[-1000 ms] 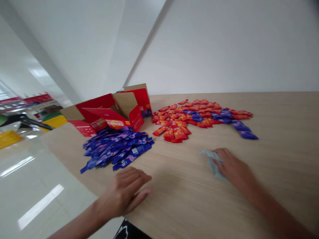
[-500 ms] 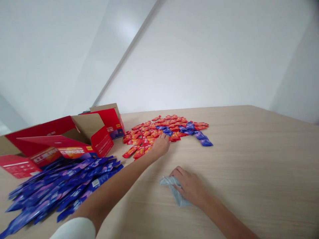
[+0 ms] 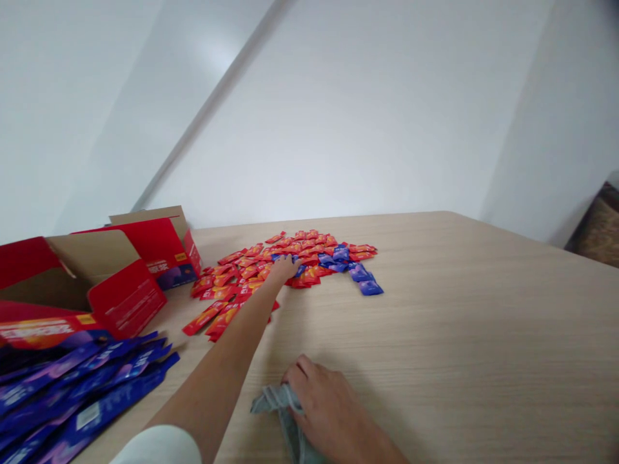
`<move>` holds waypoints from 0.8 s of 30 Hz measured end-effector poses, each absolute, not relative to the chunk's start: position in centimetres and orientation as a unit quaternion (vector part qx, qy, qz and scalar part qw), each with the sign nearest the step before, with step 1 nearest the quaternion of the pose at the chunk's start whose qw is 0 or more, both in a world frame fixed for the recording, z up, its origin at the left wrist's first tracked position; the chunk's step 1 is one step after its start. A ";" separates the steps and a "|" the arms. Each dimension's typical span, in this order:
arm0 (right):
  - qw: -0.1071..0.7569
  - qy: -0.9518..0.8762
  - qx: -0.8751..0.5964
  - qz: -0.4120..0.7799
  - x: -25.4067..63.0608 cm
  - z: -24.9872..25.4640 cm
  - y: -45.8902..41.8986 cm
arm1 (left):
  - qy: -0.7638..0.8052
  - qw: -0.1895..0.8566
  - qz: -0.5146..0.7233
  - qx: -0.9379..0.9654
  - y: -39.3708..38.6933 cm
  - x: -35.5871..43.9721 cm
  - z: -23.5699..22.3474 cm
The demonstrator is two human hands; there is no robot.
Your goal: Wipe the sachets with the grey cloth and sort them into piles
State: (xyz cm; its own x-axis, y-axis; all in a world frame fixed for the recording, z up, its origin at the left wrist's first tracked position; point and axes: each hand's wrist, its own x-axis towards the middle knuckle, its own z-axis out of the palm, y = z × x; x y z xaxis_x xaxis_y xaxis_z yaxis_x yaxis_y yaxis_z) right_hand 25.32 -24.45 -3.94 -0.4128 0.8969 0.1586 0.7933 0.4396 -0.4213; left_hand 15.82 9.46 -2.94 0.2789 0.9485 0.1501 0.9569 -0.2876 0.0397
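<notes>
My left hand [image 3: 284, 267] reaches far across the wooden table [image 3: 459, 322] and rests on a spread of red sachets [image 3: 251, 270] mixed with a few blue sachets [image 3: 360, 274]; its fingers lie on the packets, curled slightly, and I cannot see if they hold one. My right hand [image 3: 329, 409] presses down on a crumpled grey cloth [image 3: 275, 403] near the table's front edge, fingers bent over it.
An open red cardboard box [image 3: 97, 277] lies on its side at the left. In front of it lies a heap of long blue sachets [image 3: 72, 393]. White walls stand behind the table. A brown patterned object [image 3: 599, 225] shows at the right edge.
My left hand has stretched forward from the table's near edge onto the red sachets. The view has swung right and closer. My right hand stays on the grey cloth.
</notes>
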 end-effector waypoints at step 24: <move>0.143 -0.833 -0.518 0.131 24.6 -4.8 -23.1 | -0.596 0.076 0.032 -0.799 12.8 16.2 0.1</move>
State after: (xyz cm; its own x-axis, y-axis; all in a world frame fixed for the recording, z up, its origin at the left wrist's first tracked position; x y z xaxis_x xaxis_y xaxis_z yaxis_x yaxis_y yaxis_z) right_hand 24.64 -23.08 -4.81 -0.4223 0.9007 0.1022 0.8256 0.4288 -0.3668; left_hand 16.17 12.85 0.10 0.2870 0.9571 0.0395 0.9475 -0.2775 -0.1589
